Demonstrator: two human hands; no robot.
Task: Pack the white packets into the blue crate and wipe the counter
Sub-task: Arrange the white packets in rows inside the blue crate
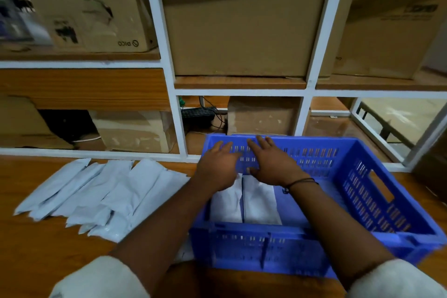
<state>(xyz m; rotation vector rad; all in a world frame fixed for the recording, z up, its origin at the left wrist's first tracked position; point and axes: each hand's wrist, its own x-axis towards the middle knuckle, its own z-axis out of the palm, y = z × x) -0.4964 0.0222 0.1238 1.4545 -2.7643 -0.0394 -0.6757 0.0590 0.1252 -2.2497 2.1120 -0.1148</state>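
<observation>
Left hand (217, 164) and right hand (272, 162) spread open, empty, over white packets (227, 203) in the blue crate (377, 201); loose packets (96, 191) lie at its nine o'clock; probably light, soft, slippery; pinch mid-length.

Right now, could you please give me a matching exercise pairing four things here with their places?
Things:
1. crate
2. loose packets
3. packed packets
4. plain box

Places:
A. on the upper shelf
B. on the counter, left of the crate
C. inside the crate
D. on the counter, at the right

Pairs: 1-D, 2-B, 3-C, 4-A
</observation>
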